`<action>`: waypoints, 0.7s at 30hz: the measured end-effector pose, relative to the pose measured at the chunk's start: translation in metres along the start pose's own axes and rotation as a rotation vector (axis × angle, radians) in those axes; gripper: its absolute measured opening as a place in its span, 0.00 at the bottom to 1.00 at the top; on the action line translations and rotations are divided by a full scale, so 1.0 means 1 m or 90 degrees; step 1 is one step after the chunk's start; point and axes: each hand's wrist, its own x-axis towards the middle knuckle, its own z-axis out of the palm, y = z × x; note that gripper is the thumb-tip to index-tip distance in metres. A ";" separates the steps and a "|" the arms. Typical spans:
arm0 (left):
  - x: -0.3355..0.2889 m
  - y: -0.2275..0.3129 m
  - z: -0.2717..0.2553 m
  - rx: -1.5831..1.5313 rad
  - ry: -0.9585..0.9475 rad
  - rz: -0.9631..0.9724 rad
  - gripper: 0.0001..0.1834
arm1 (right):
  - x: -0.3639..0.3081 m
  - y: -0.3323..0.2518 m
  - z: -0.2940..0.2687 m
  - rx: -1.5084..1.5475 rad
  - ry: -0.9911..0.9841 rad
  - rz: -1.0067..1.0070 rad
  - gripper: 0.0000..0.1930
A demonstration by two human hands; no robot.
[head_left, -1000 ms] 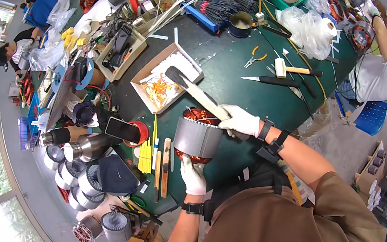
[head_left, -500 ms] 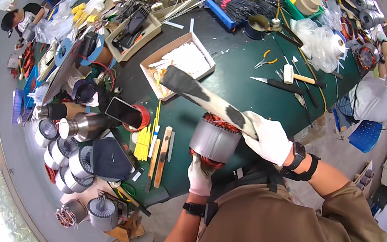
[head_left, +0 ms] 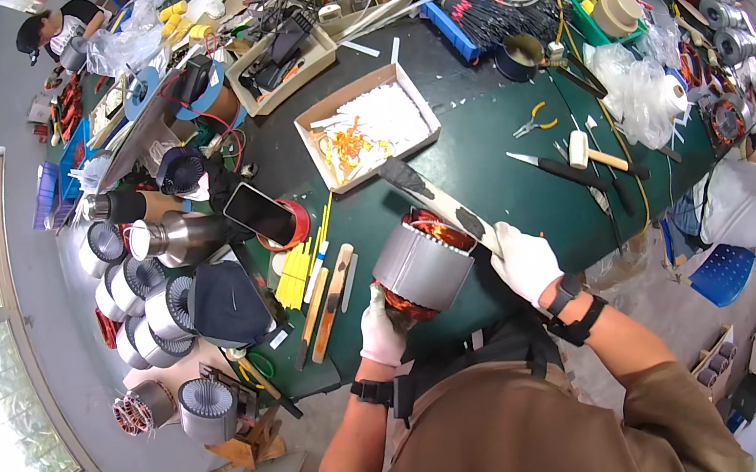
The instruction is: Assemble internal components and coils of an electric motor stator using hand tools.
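My gloved left hand (head_left: 381,327) is closed on the lower rim of a motor stator (head_left: 422,266), a grey metal cylinder with copper windings bulging from both ends. The stator is tilted over the near edge of the green bench. In my gloved right hand (head_left: 526,262) is the handle end of a flat wooden bat (head_left: 442,203), pale with worn black patches. The bat slants to the upper left, past the stator's far end, where the red-brown windings show. Whether it touches them I cannot tell.
Beyond the stator lies a cardboard box (head_left: 373,128) of white and orange pieces. To the left are yellow strips (head_left: 297,273), wooden sticks (head_left: 334,304), a phone (head_left: 259,213) and several stators (head_left: 170,308). At right lie a mallet (head_left: 579,148), knife (head_left: 566,173) and pliers (head_left: 534,119). A person (head_left: 743,198) works far right.
The bat's far end has dropped and come nearer the stator. My right hand has moved slightly lower, while my left hand keeps its hold. The view has shifted a little.
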 end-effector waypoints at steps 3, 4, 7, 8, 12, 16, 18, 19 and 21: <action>0.005 0.007 -0.007 0.008 -0.030 -0.015 0.32 | 0.006 -0.007 -0.004 -0.002 0.087 -0.016 0.20; 0.006 0.008 -0.008 0.001 -0.018 -0.016 0.34 | 0.002 -0.017 -0.005 0.070 0.150 -0.031 0.20; 0.013 0.011 -0.010 0.002 -0.016 -0.003 0.39 | -0.003 -0.019 0.008 0.080 0.062 -0.036 0.20; 0.014 0.016 -0.004 -0.009 -0.018 -0.017 0.38 | 0.003 -0.015 0.014 0.069 0.052 -0.019 0.20; 0.003 0.021 0.009 -0.071 -0.073 0.019 0.36 | 0.014 -0.015 0.006 0.067 0.126 0.009 0.19; -0.011 0.014 0.012 -0.051 -0.135 0.117 0.35 | 0.012 -0.017 0.019 0.072 0.015 -0.039 0.18; -0.016 0.019 0.023 -0.054 -0.176 0.157 0.34 | 0.013 -0.003 0.036 0.093 0.037 -0.005 0.17; -0.011 0.021 0.025 -0.049 -0.178 0.160 0.34 | 0.017 0.000 0.038 0.096 0.055 0.015 0.17; -0.013 0.015 0.019 0.045 -0.107 0.229 0.35 | 0.030 -0.001 0.021 0.190 0.038 0.077 0.17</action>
